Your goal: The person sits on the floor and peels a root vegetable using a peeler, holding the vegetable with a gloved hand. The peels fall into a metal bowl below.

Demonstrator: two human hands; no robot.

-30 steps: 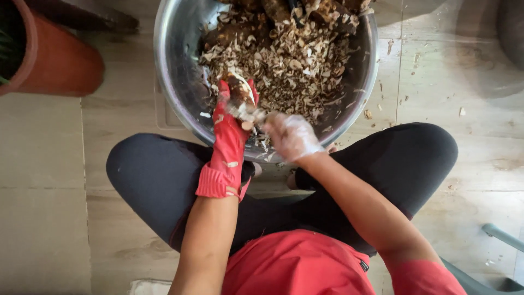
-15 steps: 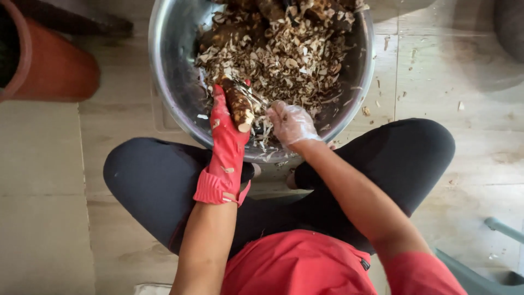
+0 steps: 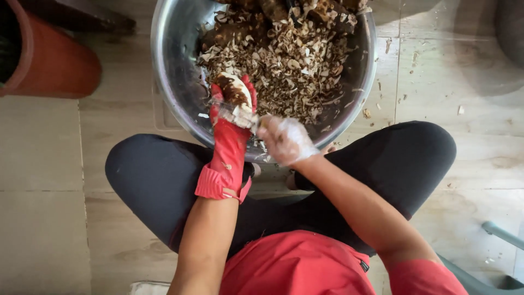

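Left hand: in a red rubber glove (image 3: 229, 147), gripping a partly peeled brown root with pale flesh exposed (image 3: 234, 92) over the near rim of the bowl.
Right hand: in a thin translucent white glove (image 3: 286, 139), closed around a small tool that is too blurred to identify, touching the root's lower end.
Bowl: large round stainless-steel bowl (image 3: 174, 82), on the floor between the knees.
Bowl contents: heap of brown and pale peel shavings (image 3: 295, 65); dark unpeeled roots (image 3: 234, 33) at the far side.
Floor: beige stone tiles (image 3: 43, 218), peel scraps scattered right of the bowl.
Upper left: terracotta-coloured round pot (image 3: 54, 65).
Person: seated cross-legged, black trousers (image 3: 147, 175), red top (image 3: 295, 267).
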